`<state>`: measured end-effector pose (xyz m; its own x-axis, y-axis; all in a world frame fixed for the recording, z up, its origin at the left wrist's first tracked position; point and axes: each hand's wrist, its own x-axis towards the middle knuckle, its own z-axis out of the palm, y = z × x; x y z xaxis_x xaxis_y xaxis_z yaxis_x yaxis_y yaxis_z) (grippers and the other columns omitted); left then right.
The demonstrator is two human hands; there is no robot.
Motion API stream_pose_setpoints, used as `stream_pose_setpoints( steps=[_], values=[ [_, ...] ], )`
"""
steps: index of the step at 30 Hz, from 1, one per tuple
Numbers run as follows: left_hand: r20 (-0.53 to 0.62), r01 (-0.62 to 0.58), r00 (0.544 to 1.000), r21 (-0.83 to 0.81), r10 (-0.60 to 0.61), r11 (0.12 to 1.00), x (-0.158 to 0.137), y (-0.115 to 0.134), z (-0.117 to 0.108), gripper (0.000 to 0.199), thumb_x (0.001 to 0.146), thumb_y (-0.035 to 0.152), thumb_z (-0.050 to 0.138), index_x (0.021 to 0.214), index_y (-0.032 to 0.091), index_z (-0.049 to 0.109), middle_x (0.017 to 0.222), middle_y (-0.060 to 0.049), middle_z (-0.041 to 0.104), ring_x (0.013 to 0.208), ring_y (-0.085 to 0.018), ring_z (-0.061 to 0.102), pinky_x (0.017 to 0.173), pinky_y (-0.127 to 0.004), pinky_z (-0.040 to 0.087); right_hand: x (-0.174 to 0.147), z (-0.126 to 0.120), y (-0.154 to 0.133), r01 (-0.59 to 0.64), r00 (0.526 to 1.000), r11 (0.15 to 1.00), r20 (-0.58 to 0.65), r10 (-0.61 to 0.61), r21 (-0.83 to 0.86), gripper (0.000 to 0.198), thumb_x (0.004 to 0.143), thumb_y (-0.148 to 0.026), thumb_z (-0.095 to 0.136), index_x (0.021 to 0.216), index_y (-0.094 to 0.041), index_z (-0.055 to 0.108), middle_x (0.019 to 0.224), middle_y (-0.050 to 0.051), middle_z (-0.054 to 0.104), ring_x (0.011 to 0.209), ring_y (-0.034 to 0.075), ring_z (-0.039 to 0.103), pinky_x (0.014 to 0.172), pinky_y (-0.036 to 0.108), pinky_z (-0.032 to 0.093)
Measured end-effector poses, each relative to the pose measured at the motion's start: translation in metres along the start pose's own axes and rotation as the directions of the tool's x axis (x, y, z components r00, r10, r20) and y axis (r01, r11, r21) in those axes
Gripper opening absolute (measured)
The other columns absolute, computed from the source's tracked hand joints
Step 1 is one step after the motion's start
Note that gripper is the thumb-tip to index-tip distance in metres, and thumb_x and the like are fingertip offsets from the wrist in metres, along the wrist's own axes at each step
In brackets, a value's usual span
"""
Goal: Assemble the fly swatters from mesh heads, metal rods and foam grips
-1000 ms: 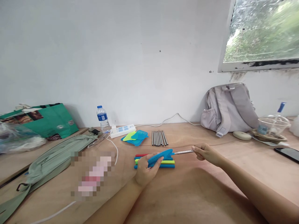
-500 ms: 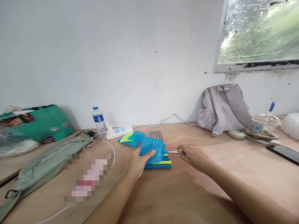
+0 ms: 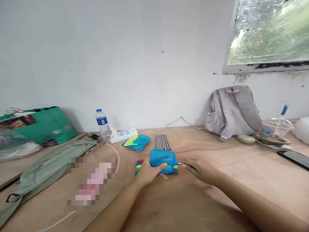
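My left hand (image 3: pixel 147 173) is closed around a blue perforated fly swatter head (image 3: pixel 162 158), its thumb lying across the mesh. A short bit of shiny metal rod (image 3: pixel 180 163) shows at the neck of the head, and my right hand (image 3: pixel 201 169) pinches it from the right. Most of that rod is hidden by my fingers. Beneath the head lie several red, blue and yellow-green tubes (image 3: pixel 173 172), partly covered by it and by my left hand. Behind are a row of metal rods (image 3: pixel 162 142) and a small pile of blue and yellow-green swatter heads (image 3: pixel 142 140).
At the back stand a water bottle (image 3: pixel 102 124), a white power strip (image 3: pixel 124 135) with its cable, and a grey backpack (image 3: pixel 233 112). Left lie a green bag (image 3: pixel 53 125) and a grey-green strap bag (image 3: pixel 55 159). A plastic cup (image 3: pixel 276 129) and a phone (image 3: pixel 294 158) are right.
The swatter head has moved slightly right and down with my left hand. My right hand is now closer to the head's neck, and less of the rod shows between them.
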<state>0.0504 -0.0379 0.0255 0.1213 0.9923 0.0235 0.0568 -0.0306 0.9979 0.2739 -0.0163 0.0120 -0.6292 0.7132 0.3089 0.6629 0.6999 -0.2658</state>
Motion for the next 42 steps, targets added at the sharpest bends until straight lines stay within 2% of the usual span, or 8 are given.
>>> stream_pose_setpoints(
  steps=[9,13,17,20,24,28,31,42],
  values=[
    [0.015,-0.016,1.000,0.113,0.014,0.993,0.002,-0.003,0.001,0.040,0.058,0.042,0.070,0.086,0.016,0.056,0.079,-0.003,0.067,0.048,-0.015,0.061,0.054,-0.029,0.051,0.001,-0.007,-0.003,-0.039,0.994,0.990,0.109,0.024,0.135,0.036,0.089,-0.039,0.026,0.083,-0.020,0.055,0.069,0.003,0.059,0.061,0.015,0.052,0.056,0.025,0.037],
    [-0.093,-0.212,0.968,0.183,0.231,0.960,0.006,-0.003,-0.005,0.033,0.066,0.043,0.061,0.086,0.017,0.055,0.081,-0.003,0.064,0.071,-0.017,0.060,0.068,-0.028,0.047,0.003,-0.013,0.005,-0.019,0.999,0.994,0.052,0.013,0.109,0.034,0.089,-0.041,0.027,0.090,-0.021,0.054,0.078,0.005,0.060,0.069,0.017,0.054,0.060,0.026,0.038],
    [-0.138,-0.426,0.868,0.287,0.477,0.858,0.010,-0.004,-0.017,0.025,0.082,0.039,0.039,0.090,0.019,0.050,0.081,-0.002,0.056,0.074,-0.014,0.053,0.068,-0.027,0.043,-0.002,-0.013,0.031,-0.086,0.992,0.984,-0.076,0.099,0.157,0.028,0.086,-0.042,0.034,0.086,-0.021,0.053,0.069,0.002,0.056,0.062,0.014,0.050,0.055,0.025,0.036],
    [0.073,-0.481,0.826,0.607,0.559,0.632,0.011,-0.004,-0.023,0.017,0.078,0.033,0.045,0.078,0.019,0.055,0.080,-0.003,0.052,0.079,-0.017,0.049,0.074,-0.030,0.039,-0.006,-0.011,0.051,-0.132,0.922,0.941,-0.309,0.232,0.313,0.022,0.078,-0.043,0.048,0.074,-0.021,0.047,0.055,-0.005,0.041,0.050,0.010,0.038,0.049,0.024,0.030],
    [0.367,-0.549,0.805,0.758,0.466,0.351,0.011,-0.007,-0.022,0.011,0.073,0.028,0.053,0.075,0.021,0.062,0.084,-0.004,0.051,0.084,-0.019,0.047,0.076,-0.033,0.037,-0.004,-0.012,0.058,0.013,0.737,0.715,-0.490,0.466,0.699,0.034,0.074,-0.042,0.055,0.057,-0.021,0.034,0.049,-0.006,0.031,0.043,0.009,0.028,0.043,0.024,0.024],
    [0.436,-0.556,0.813,0.777,0.385,0.293,0.011,-0.012,-0.017,0.012,0.070,0.027,0.058,0.081,0.022,0.061,0.089,-0.004,0.050,0.088,-0.020,0.046,0.077,-0.033,0.036,0.002,-0.012,0.054,0.261,0.721,0.291,-0.386,0.575,0.920,0.043,0.076,-0.043,0.051,0.048,-0.021,0.029,0.048,-0.005,0.031,0.043,0.009,0.032,0.042,0.026,0.029],
    [0.457,-0.553,0.822,0.784,0.340,0.282,0.011,-0.015,-0.015,0.017,0.070,0.025,0.058,0.086,0.023,0.060,0.092,-0.003,0.049,0.090,-0.021,0.045,0.078,-0.034,0.036,0.006,-0.002,0.059,0.312,0.697,0.111,-0.307,0.648,0.944,0.041,0.076,-0.045,0.050,0.047,-0.021,0.032,0.049,-0.003,0.034,0.050,0.012,0.043,0.052,0.030,0.040],
    [0.491,-0.564,0.819,0.786,0.298,0.254,0.014,-0.021,-0.007,0.010,0.077,0.026,0.053,0.085,0.021,0.054,0.088,-0.002,0.051,0.087,-0.019,0.045,0.076,-0.032,0.036,0.006,0.037,0.094,0.009,0.723,0.117,-0.088,0.685,0.993,0.034,0.076,-0.047,0.041,0.053,-0.023,0.035,0.047,0.000,0.041,0.045,0.016,0.045,0.043,0.032,0.040]
  ],
)
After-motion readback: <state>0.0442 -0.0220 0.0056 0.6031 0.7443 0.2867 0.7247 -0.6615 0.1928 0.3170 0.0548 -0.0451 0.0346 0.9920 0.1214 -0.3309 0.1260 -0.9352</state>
